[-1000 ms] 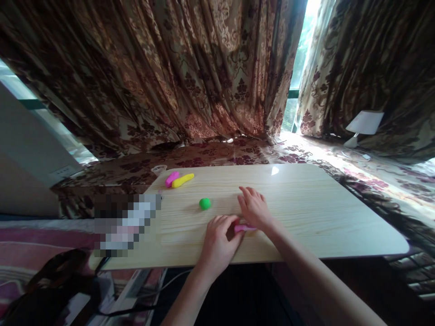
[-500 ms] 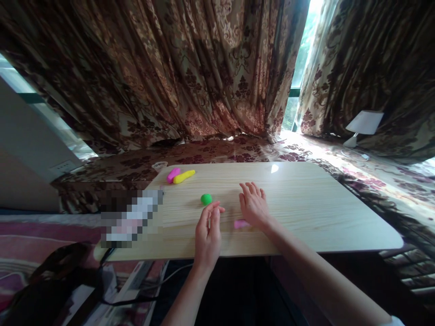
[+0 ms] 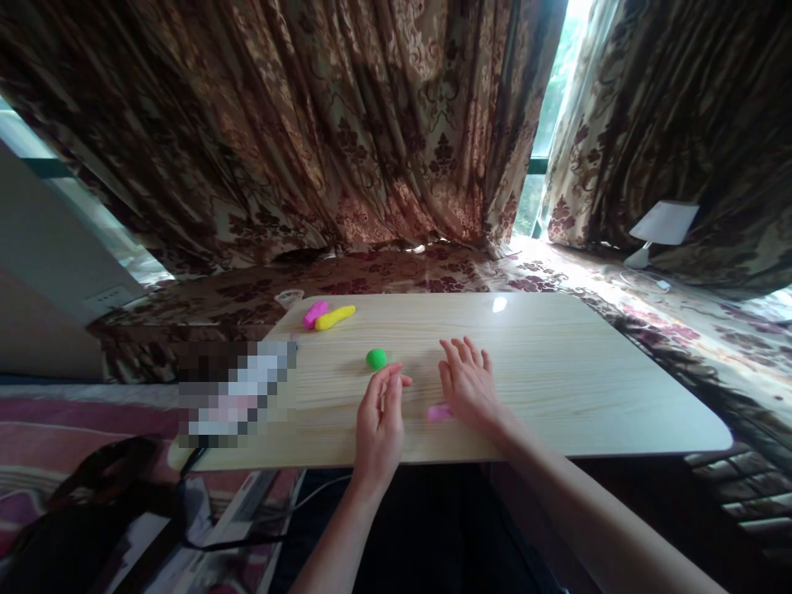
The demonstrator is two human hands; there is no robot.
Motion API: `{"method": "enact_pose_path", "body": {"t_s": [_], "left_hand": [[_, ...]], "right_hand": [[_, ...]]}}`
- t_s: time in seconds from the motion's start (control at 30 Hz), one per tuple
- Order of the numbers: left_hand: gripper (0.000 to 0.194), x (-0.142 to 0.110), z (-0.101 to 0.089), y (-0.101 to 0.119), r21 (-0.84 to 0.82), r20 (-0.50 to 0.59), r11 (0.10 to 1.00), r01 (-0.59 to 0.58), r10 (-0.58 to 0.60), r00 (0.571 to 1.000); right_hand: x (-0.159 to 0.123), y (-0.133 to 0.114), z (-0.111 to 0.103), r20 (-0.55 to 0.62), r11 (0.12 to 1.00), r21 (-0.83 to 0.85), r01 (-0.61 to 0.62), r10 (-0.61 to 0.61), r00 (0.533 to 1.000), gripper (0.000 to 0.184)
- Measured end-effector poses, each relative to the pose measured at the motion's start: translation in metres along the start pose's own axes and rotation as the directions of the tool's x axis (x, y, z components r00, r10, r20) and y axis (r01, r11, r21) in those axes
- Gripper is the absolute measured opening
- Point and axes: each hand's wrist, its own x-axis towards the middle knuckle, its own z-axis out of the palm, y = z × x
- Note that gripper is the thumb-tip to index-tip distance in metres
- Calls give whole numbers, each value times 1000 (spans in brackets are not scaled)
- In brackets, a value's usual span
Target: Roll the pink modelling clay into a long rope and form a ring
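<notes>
Pink soft-looking piece [image 3: 439,413] lies on the table [image 3: 594,371], partly hidden by our spread right hand [image 3: 469,388]; our left hand [image 3: 379,425], half-curled, seems to hold nothing. We should press it lightly and evenly.

The tabletop [image 3: 575,388] shows smooth, glossy wood grain. The green ball [image 3: 376,359] and yellow roll [image 3: 335,318] look smooth, matt, like modelling clay; the pink roll [image 3: 439,413] is blurred. The curtain [image 3: 365,124] is faintly lustrous cloth.
</notes>
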Motion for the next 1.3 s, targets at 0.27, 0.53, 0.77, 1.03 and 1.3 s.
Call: {"method": "enact_pose_path", "body": {"t_s": [0.27,0.53,0.77,1.03,1.3], "left_hand": [[31,0,1,1,-21,-9,1000,2,-2,1000],[33,0,0,-2,-34,-4,999,13,-14,1000],[33,1,1,-2,-37,-10,999,10,-10,1000],[32,1,0,-3,-60,-8,998,34,-35,999],[32,3,0,-2,-35,3,999,29,-29,1000]], "right_hand": [[32,-2,7,22,997,-31,-65,66,998,45],[-18,0,-2,31,998,-46,-34,36,999,45],[37,-2,11,39,994,-37,-99,100,994,45],[-13,2,0,41,998,-37,-43,45,998,45],[43,-4,11,39,995,-17,-101,101,994,45]]}}
